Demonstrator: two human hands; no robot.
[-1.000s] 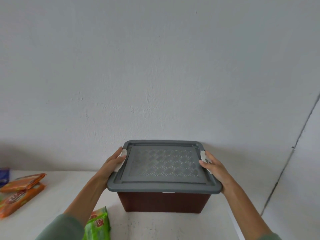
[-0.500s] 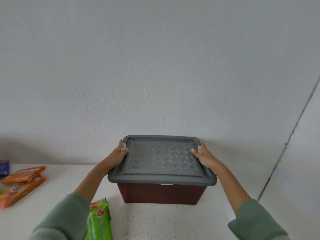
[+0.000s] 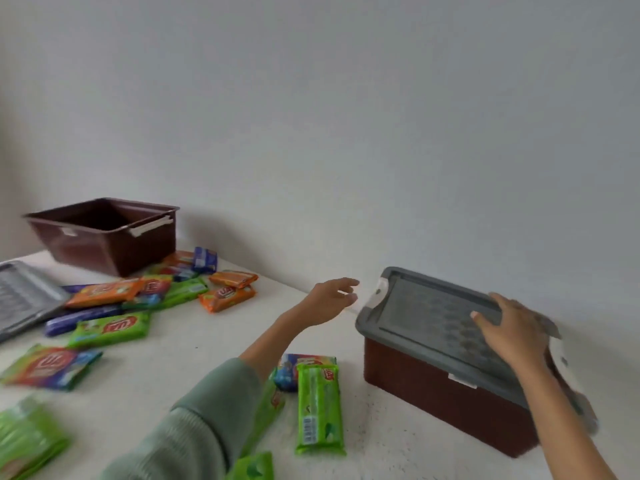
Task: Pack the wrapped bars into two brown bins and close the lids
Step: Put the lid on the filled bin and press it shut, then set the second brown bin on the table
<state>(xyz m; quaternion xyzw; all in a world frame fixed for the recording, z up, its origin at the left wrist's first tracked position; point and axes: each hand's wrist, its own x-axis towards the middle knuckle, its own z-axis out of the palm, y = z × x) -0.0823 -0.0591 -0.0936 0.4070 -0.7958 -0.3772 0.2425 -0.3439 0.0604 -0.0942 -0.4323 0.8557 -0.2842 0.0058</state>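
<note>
Head view: left hand [image 3: 329,299], fingers released, is nearer the wrapped bars [image 3: 110,328] scattered to its left; right hand [image 3: 512,336], fingers relaxed, rests on the grey lid [image 3: 424,313]; open brown bin [image 3: 104,237] stands far left.

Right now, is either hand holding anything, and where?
Nothing is gripped. The left hand hovers open, empty; the right hand lies flat on the right end of the fitted grey lid.
</note>
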